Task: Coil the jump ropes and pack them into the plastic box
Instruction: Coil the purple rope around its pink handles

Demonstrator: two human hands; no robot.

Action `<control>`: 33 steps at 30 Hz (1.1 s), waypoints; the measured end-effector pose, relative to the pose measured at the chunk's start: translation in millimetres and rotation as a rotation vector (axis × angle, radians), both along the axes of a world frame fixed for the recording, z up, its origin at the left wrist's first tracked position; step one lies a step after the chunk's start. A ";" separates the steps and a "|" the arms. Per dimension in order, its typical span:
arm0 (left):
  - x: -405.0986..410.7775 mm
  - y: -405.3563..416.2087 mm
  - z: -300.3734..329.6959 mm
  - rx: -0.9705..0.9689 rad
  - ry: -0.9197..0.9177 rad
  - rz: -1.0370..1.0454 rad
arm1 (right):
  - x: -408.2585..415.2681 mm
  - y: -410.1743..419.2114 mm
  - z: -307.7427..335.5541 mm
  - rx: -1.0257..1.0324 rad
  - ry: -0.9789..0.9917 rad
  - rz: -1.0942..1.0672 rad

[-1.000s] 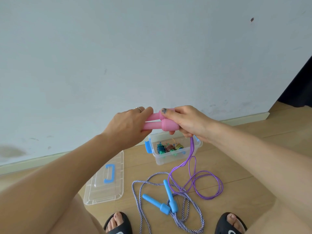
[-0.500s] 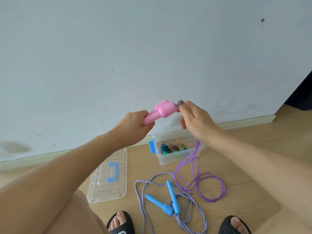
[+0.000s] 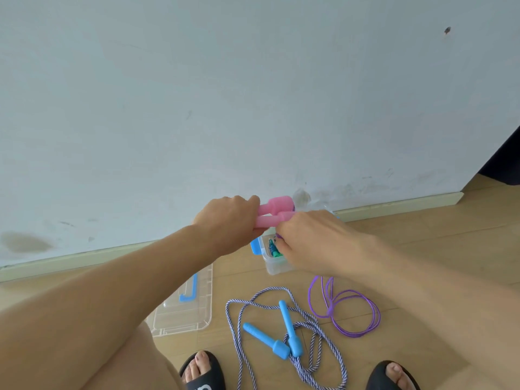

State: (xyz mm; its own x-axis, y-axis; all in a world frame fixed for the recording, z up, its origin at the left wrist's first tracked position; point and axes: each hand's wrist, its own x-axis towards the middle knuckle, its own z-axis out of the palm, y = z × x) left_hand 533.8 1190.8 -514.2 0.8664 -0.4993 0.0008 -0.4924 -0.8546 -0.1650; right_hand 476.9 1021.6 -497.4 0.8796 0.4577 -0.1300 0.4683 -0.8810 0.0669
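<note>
On the floor (image 3: 422, 249), nearest the feet, the blue-handled rope (image 3: 284, 337) lies loose and uncoiled, and beside it hang the purple loops (image 3: 344, 312) of the rope in work; the clear lid (image 3: 183, 311) lies to the left. Higher, the left hand (image 3: 225, 223) grips both pink handles (image 3: 274, 213) together as a core for winding; the right hand (image 3: 312, 243) seems to pinch the purple cord near them, though its fingertips are hidden, above the open plastic box (image 3: 270, 263) by the wall.

Pink handles (image 3: 274, 213), purple cord (image 3: 344, 308), blue-and-white striped rope (image 3: 309, 358).
</note>
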 end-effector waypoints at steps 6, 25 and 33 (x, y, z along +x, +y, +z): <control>-7.7 -7.1 1.4 0.193 -0.101 -0.208 | -2.6 -15.9 3.0 0.256 0.278 -0.069; -27.0 -8.6 12.0 -0.151 -0.066 -0.676 | 30.4 -34.9 7.7 0.892 0.276 -0.252; -29.2 -2.1 21.5 -0.455 -0.038 -0.618 | 36.2 -37.8 -2.1 1.193 0.418 -0.441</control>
State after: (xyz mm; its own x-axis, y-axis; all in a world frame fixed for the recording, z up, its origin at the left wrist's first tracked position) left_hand 504.5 1188.7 -492.7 0.4254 -0.8361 0.3464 -0.9036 -0.4140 0.1105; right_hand 513.1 983.9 -499.5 0.9747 0.1689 -0.1463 -0.0723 -0.3813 -0.9216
